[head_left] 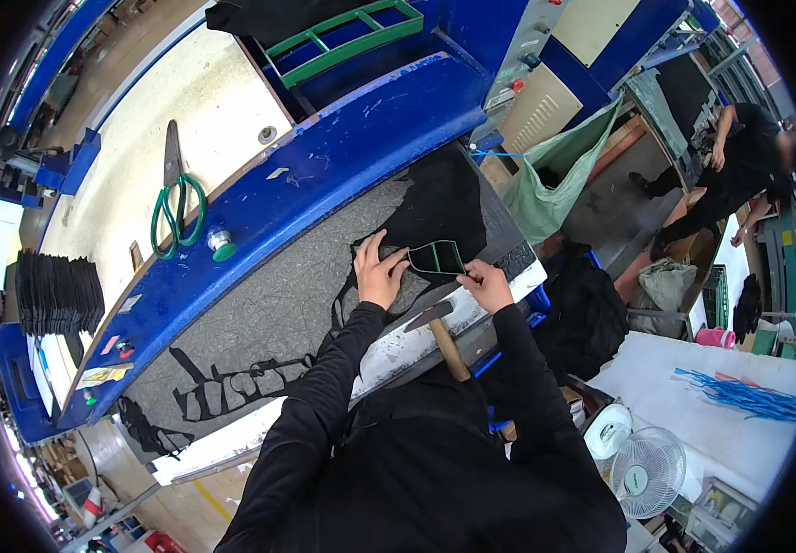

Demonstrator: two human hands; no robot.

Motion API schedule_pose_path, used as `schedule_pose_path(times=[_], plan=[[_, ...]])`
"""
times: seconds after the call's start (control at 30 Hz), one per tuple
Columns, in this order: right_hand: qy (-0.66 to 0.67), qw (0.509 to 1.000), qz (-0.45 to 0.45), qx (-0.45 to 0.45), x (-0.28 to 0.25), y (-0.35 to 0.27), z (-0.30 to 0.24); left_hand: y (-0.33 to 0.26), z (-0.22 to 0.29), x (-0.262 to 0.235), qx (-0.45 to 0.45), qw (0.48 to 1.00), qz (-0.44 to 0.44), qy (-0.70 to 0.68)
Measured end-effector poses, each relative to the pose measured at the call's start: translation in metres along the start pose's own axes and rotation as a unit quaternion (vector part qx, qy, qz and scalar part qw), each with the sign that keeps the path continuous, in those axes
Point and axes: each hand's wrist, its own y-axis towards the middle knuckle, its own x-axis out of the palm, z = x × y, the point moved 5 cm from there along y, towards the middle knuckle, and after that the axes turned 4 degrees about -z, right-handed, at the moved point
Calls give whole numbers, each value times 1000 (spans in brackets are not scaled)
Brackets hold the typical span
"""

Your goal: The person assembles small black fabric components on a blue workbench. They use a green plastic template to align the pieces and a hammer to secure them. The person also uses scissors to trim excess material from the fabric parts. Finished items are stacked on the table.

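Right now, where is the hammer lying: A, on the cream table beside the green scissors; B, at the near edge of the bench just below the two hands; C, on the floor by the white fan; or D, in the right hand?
B: the hammer lies at the bench's near edge, just below the left hand and right hand, which both hold the green-edged cutter.

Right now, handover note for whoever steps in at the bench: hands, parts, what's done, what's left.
Left hand: fingers on the green-edged cutting die, steadying its left side.
Right hand: gripping the die's lower right corner.
Die sits on the black sheet material on the grey cutting pad.
Hammer lies untouched at the bench's near edge.
Done: the black offcut strip shows a row of cut-outs.
Left: uncut black sheet remains beyond the die.
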Motion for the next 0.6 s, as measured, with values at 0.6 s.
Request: schedule_pose_path(times=[0.6], plan=[[2,990,119,-73,6,-13,-18,-2,12,-14,28,997,21,69]])
